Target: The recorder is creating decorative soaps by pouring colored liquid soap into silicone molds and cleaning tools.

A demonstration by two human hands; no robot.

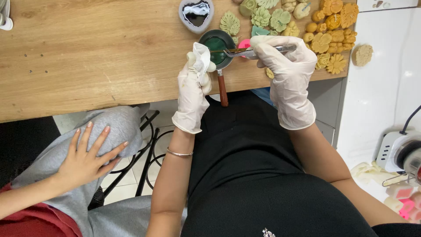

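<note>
The counter point(87, 57) is pale wood with visible grain and a satin finish. Both hands, left point(193, 90) and right point(287, 70), wear thin white rubbery gloves, matt and creased. The left grip pinches a crumpled white tissue point(201, 57), soft and papery. The right grip holds a shiny metal fork point(258, 50). The small pan point(217, 46) looks like dark metal, filled with glossy green liquid; its handle point(222, 90) is smooth reddish-brown wood. At 12 o'clock from the pan, the heart mould point(196, 15) looks like translucent silicone with a wet black sheen inside. The green and yellow flowers point(326, 41) at 2 o'clock look waxy and matt.
</note>
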